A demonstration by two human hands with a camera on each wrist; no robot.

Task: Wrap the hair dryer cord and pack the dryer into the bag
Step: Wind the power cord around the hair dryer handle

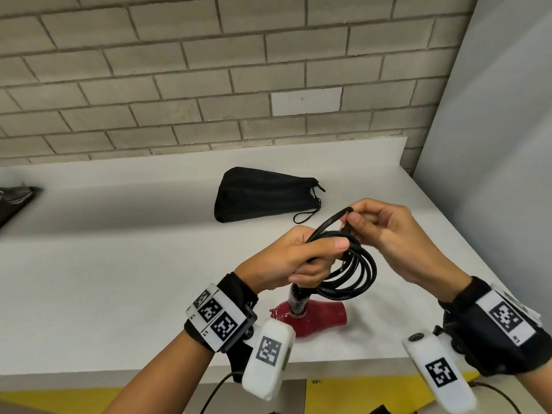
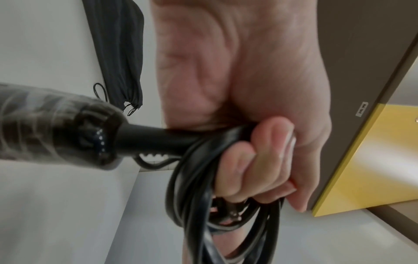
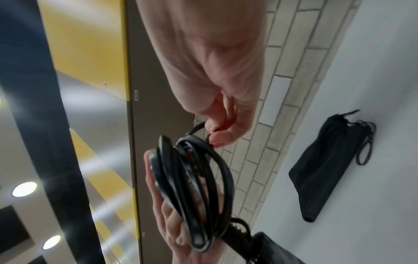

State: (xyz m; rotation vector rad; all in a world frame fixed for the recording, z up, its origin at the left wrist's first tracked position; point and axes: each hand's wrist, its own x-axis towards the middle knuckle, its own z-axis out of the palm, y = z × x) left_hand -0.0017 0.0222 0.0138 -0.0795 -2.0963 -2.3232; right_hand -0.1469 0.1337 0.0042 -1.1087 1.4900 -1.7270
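A: Item one, nearest?
B: Red hair dryer (image 1: 316, 316), hanging over table (image 1: 119, 264); left hand (image 1: 286, 261) grips coiled cord (image 1: 352, 273); right hand (image 1: 388, 231) pinches loose end.
A: Beyond?
B: Drawstring bag (image 1: 263, 194), shut; likely next: tuck end, open bag.

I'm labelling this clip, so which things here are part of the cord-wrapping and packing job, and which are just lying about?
Part of the job:
- cord, coiled, gripped by the left hand; the right hand pinches its end
- red hair dryer, hanging below the left hand
- black drawstring bag, on the counter

Lying about:
- dark item at the counter's far left edge, cut off
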